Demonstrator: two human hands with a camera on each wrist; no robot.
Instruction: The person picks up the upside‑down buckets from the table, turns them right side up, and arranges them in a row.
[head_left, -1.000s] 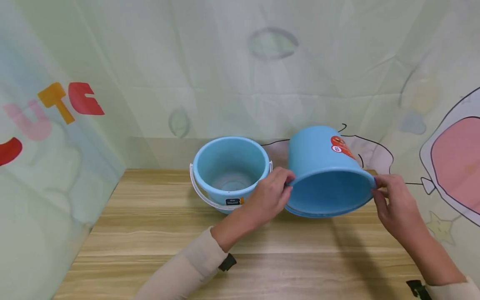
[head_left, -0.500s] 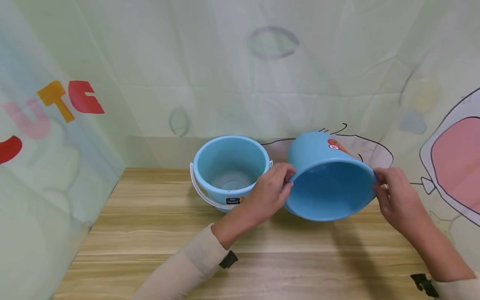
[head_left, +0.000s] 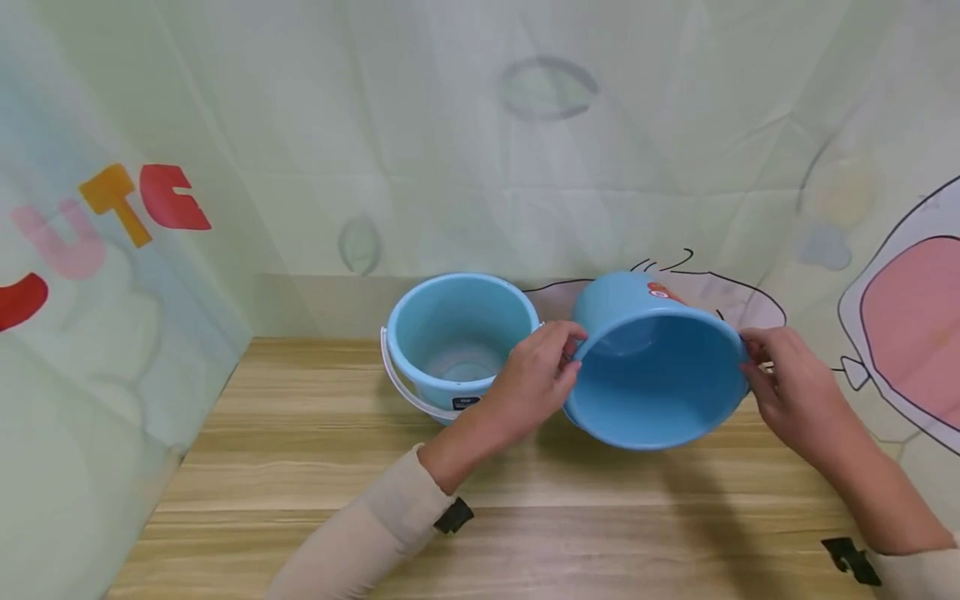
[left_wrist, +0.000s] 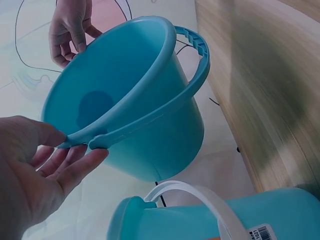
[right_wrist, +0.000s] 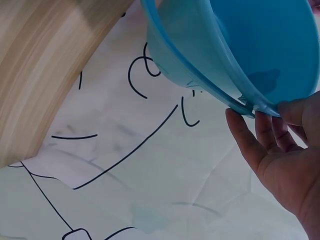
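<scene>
A blue bucket point(head_left: 660, 392) is tilted on its side above the table, its mouth facing the head camera and a red label on its wall. My left hand point(head_left: 536, 375) pinches its rim on the left, thumb inside the rim in the left wrist view. On the opposite side my right hand point(head_left: 791, 392) pinches the rim near the handle joint. The bucket's blue handle point(left_wrist: 200, 65) hangs down on the table side. Left of it a second, lighter blue bucket point(head_left: 465, 329) stands upright with its white handle point(head_left: 401, 387) lowered; my left forearm partly covers its front.
Both buckets are over a wood-grain table point(head_left: 300, 500). Behind and beside it hangs a pale green printed cloth point(head_left: 315, 167) with letters and a pink balloon point(head_left: 911, 325). Dark straps point(head_left: 453, 515) show at both wrists.
The held bucket has tipped further, its mouth turning up toward the head camera so more of the inside shows. Both hands keep their hold and have risen slightly; the upright bucket stays put.
</scene>
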